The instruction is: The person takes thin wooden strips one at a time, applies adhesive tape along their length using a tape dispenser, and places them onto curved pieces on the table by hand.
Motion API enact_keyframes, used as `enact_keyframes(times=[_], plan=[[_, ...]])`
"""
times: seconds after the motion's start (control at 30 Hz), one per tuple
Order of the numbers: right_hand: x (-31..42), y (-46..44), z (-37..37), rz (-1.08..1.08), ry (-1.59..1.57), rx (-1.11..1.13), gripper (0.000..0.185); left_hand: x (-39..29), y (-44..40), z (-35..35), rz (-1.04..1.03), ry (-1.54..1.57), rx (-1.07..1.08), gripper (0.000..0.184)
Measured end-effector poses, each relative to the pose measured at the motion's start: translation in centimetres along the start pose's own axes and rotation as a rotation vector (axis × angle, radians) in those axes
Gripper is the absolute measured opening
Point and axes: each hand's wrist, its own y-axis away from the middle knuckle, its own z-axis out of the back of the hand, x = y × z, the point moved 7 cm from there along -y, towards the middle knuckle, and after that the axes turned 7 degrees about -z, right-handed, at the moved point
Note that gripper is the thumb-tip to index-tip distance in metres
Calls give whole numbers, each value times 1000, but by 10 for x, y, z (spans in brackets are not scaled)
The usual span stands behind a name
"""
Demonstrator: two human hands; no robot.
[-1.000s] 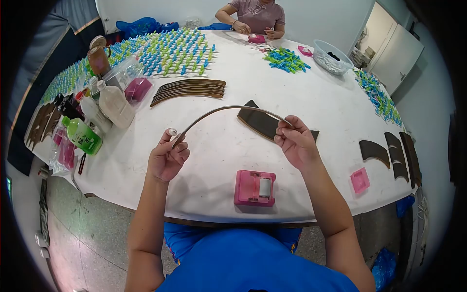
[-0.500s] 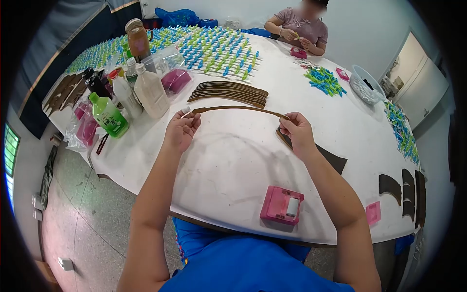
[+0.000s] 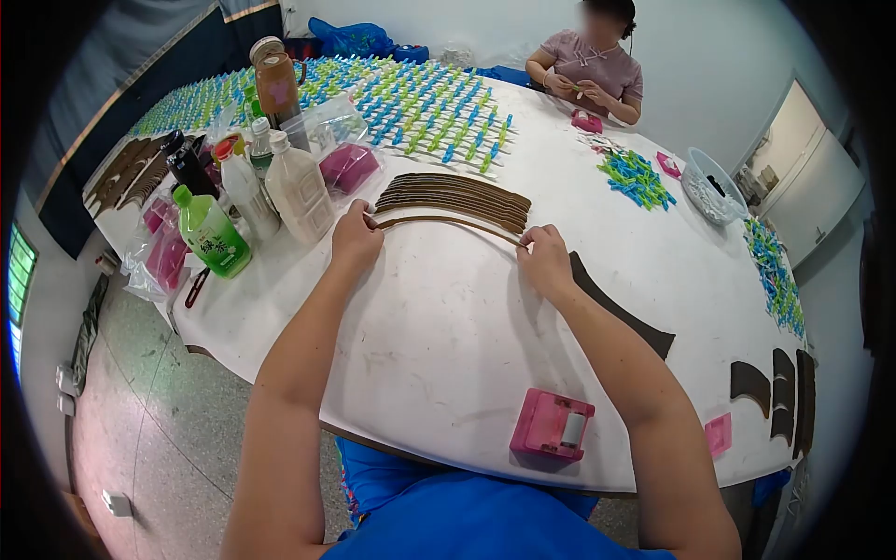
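Observation:
A thin, curved brown strip (image 3: 446,220) spans between my two hands, just in front of a row of similar brown strips (image 3: 453,198) laid side by side on the white table. My left hand (image 3: 357,239) pinches its left end. At the other end, the fingers of my right hand (image 3: 545,261) are closed on the tip. Beside my right forearm lies a dark curved sheet (image 3: 623,313), partly covered by the arm. Near the front edge sits a pink tape dispenser (image 3: 541,427) with a pale roll in it.
Bottles stand on the left, among them a green tea bottle (image 3: 213,233) and a milky plastic jug (image 3: 297,191). Blue and green clips (image 3: 439,107) cover the back. Across the table, a person (image 3: 588,75) handles a small piece. A basket (image 3: 711,187) stands right.
Both hands have moved the strip down toward the table, close to the row of strips. My right hand has shifted left, away from the dark sheet. The view has shifted slightly.

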Motion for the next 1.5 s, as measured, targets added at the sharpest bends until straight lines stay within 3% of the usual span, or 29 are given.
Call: enact_keyframes(times=[0.07,0.43,0.5,1.0,1.27,1.5], plan=[[-3,-7,-11,23,131,-34,14,4,-5,-2,14,2,-31,40],[4,-16,-18,-103,97,-20,16,6,-7,-2,94,-58,-133,40],[4,-16,-17,-115,90,-18,17,2,-7,3,34,-142,-218,40],[-1,-18,-19,-134,69,-2,17,4,-8,1,89,-174,-209,41],[2,-14,-11,-185,47,-24,38,5,-9,0,84,-183,-209,40],[-5,-20,-14,-204,10,-44,36,3,-9,0,73,-219,-205,40]])
